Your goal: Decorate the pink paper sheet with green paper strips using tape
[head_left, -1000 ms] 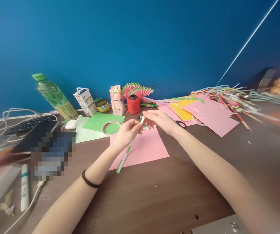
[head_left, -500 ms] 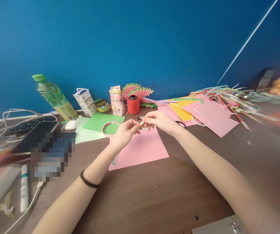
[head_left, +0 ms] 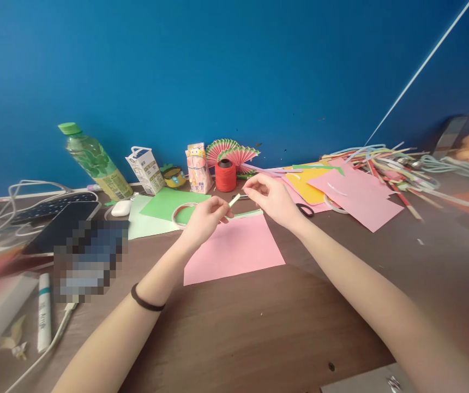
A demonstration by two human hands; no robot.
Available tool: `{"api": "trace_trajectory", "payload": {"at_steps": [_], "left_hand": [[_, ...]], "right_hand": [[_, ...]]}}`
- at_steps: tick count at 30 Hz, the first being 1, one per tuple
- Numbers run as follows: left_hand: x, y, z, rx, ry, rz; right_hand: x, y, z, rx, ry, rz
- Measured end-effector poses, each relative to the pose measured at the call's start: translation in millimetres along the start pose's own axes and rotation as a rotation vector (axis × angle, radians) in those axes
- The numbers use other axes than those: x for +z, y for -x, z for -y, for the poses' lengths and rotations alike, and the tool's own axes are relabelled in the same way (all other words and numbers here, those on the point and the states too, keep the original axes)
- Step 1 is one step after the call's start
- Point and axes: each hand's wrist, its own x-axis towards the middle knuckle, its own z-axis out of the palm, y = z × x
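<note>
Between thumb and fingers of my left hand [head_left: 209,215] is a narrow pale green strip [head_left: 235,200], probably paper, its free end angled up to the right. My right hand [head_left: 266,195] hovers just beyond that end, fingertips pinched together. Anything in that pinch is too small to make out. Below both hands lies a pink sheet [head_left: 238,251] with a whitish-green strip [head_left: 250,214] along its far edge. A roll of tape [head_left: 176,216] rests beside my left hand on a green sheet [head_left: 163,206]. Scissors with black handles [head_left: 306,209] lie partly hidden behind my right wrist.
Along the blue wall stand a green-capped bottle [head_left: 95,161], a milk carton [head_left: 144,169], a decorated carton [head_left: 197,166], a red thread spool [head_left: 226,177] and a folded paper fan [head_left: 240,155]. Pink and yellow sheets [head_left: 357,196] lie right; phones [head_left: 60,226] and cables left.
My right hand has moved off the strip, up and to the right, leaving it in my left hand. The strip piece seen below my left wrist is no longer visible.
</note>
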Motion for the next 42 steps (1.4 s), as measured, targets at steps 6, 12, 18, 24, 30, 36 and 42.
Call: {"api": "trace_trajectory", "payload": {"at_steps": [6, 12, 18, 24, 30, 36, 42], "left_hand": [[0.0, 1.4, -2.1, 0.051, 0.039, 0.017], [-0.5, 3.1, -8.7, 0.095, 0.03, 0.013], [1.0, 5.1, -7.6, 0.143, -0.025, -0.008], [2.3, 7.9, -6.0, 0.19, -0.209, -0.063], [3.0, 10.5, -10.9, 0.214, -0.318, -0.083], [3.2, 9.9, -9.3, 0.222, -0.323, -0.079], [2.2, 9.4, -8.6, 0.224, -0.3, -0.044]], "right_hand": [[3.2, 4.9, 7.2, -0.042, 0.154, 0.107], [4.2, 7.6, 9.8, -0.019, 0.139, 0.124], [4.5, 8.6, 11.2, 0.008, 0.094, 0.149], [4.8, 9.4, 8.3, -0.011, 0.207, 0.14], [4.3, 9.9, 10.0, -0.039, 0.239, 0.138], [6.4, 9.7, 11.3, -0.028, 0.194, 0.148], [2.8, 9.8, 12.8, 0.005, 0.184, 0.185]]}}
